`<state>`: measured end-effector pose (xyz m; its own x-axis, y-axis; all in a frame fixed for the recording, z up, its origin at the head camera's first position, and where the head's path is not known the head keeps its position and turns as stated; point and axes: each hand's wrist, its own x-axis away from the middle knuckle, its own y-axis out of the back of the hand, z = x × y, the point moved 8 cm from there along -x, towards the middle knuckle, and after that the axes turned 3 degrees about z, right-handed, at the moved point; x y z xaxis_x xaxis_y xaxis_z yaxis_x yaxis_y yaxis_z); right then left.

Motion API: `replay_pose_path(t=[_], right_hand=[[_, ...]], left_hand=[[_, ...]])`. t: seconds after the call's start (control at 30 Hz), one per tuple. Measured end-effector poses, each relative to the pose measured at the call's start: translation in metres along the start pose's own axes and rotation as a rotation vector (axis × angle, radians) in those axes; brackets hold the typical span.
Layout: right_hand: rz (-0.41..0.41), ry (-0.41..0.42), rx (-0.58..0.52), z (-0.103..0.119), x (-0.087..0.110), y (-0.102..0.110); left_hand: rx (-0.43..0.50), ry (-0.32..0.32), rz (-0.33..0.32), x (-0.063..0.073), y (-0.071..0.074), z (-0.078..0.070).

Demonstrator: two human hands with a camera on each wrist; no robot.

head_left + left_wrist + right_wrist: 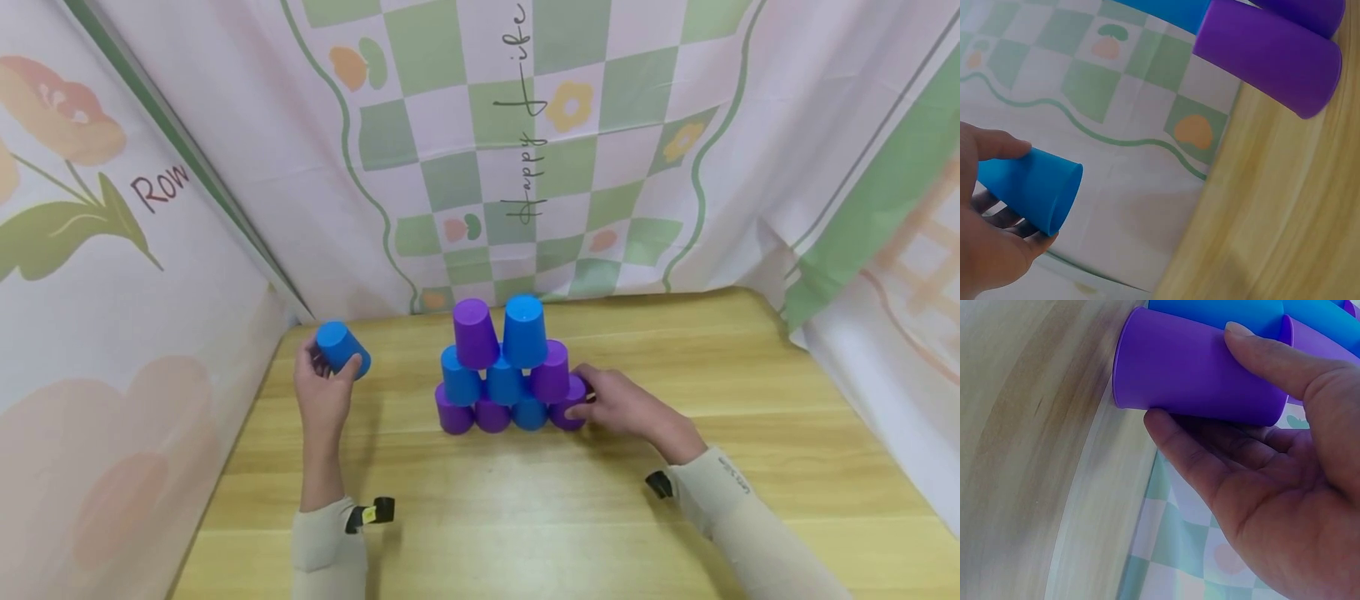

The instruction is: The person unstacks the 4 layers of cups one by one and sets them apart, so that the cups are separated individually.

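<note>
1. At the left of the surface (480,517), the left hand (324,387) has its grip closed around the blue cup (339,346), thumb on one side, fingers on the other. To do this well, hold lightly, since squeezing may bend the wall; one fingertip reaches the rim, so it would need easing back before any setting down.

2. The blue cup is plain, smooth and tapered, apparently held clear of the surface and tilted — mouth down and to the right, base up.

3. In the middle stands the stack (505,383). If the blue cup goes there, it is best turned rim down, centred across the top row (476,333) and released slowly. All its cups stand upside down, blue and purple mixed, in rows of four, three and two.

4. At the right, the right hand (618,404) grips the corner cup (562,414) — thumb on the near side, fingers on the outer. A light, still touch should serve; a sideways push could upset the rows above. This cup is purple, smooth and standing rim down.
</note>
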<state>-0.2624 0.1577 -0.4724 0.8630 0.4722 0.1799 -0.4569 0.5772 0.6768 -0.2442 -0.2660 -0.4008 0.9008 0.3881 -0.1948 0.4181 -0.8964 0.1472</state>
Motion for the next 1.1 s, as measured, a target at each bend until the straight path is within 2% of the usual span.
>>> replay_pose_path(t=[0.17,0.6,1.1], right_hand=[[-0.002,0.005,0.002,0.001,0.001,0.0],[-0.024,0.036,0.034,0.001,0.001,0.002],[-0.021,0.028,0.024,0.002,0.0,0.001]], left_hand=[[-0.006,0.011,-0.001,-0.002,0.003,0.01],[0.007,0.097,-0.028,-0.005,0.015,0.046],[-0.057,0.203,-0.158,-0.002,0.037,0.073]])
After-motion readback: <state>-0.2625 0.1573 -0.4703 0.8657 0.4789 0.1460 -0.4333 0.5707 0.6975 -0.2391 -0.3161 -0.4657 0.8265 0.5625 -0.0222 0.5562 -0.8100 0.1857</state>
